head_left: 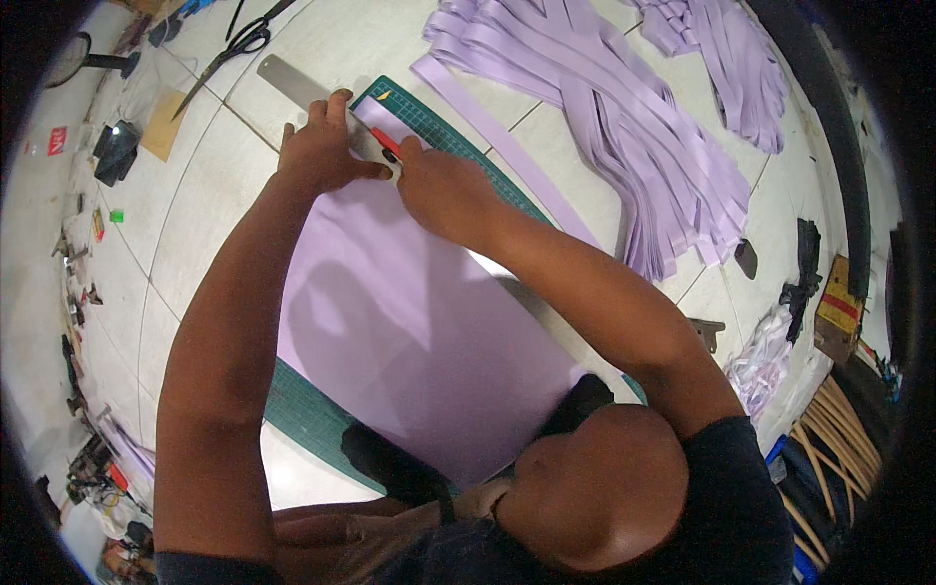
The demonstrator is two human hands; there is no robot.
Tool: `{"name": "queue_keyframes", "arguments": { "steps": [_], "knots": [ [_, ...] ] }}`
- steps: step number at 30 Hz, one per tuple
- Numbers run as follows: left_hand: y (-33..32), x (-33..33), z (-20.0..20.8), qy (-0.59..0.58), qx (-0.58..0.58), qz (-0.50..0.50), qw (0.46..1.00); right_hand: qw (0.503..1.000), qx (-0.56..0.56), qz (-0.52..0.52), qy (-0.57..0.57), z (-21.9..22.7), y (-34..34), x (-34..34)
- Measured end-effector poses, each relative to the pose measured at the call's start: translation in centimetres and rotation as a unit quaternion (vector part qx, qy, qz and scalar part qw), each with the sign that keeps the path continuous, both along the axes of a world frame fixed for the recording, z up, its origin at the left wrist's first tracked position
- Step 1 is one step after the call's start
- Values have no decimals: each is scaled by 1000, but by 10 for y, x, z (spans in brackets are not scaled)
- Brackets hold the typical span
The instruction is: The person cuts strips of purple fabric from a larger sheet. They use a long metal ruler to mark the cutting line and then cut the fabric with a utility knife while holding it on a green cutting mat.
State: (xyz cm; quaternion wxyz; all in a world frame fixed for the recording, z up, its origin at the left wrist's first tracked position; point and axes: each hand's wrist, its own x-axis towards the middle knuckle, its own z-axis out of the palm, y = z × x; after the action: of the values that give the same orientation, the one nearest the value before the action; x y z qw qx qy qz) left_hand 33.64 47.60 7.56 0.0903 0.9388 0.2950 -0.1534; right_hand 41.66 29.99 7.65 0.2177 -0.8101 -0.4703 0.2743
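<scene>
My left hand (322, 151) lies with spread fingers on a long steel ruler (291, 84), pressing it down across the far end of a lilac sheet of material (390, 322). Right beside its thumb, my right hand (448, 193) is closed round a red utility knife (383, 140). The knife's tip meets the ruler's edge, though the blade itself is too small to make out. Under the sheet is a green cutting mat (507, 185) with grid lines, its edge showing along the right and at the lower left. A single lilac strip (507, 151) rests beyond the mat.
A big bundle of lilac strips (595, 107) spreads over the tiled floor at the far right, with another bundle (736, 73) behind it. Black-handled scissors (244, 41) lie at the far left, near a dark phone-like block (118, 153). Wooden sticks (834, 444) fill the lower right.
</scene>
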Motion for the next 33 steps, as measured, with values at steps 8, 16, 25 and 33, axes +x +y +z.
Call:
{"name": "queue_keyframes", "arguments": {
  "steps": [8, 16, 25, 33],
  "knots": [
    [3, 0, -3, 3, 14, -43, 999, 999, 22, -5, -23, -10, 9, -1],
    [9, 2, -4, 30, 26, -59, 997, 999, 13, 42, -33, 7, 18, 9],
    [9, 4, -16, 28, 59, -73, 995, 977, -206, 29, 38, 41, -123, 5],
    [33, -5, -31, -66, -38, -102, 992, 908, -406, -30, 99, 70, -325, -23]
  ]
}}
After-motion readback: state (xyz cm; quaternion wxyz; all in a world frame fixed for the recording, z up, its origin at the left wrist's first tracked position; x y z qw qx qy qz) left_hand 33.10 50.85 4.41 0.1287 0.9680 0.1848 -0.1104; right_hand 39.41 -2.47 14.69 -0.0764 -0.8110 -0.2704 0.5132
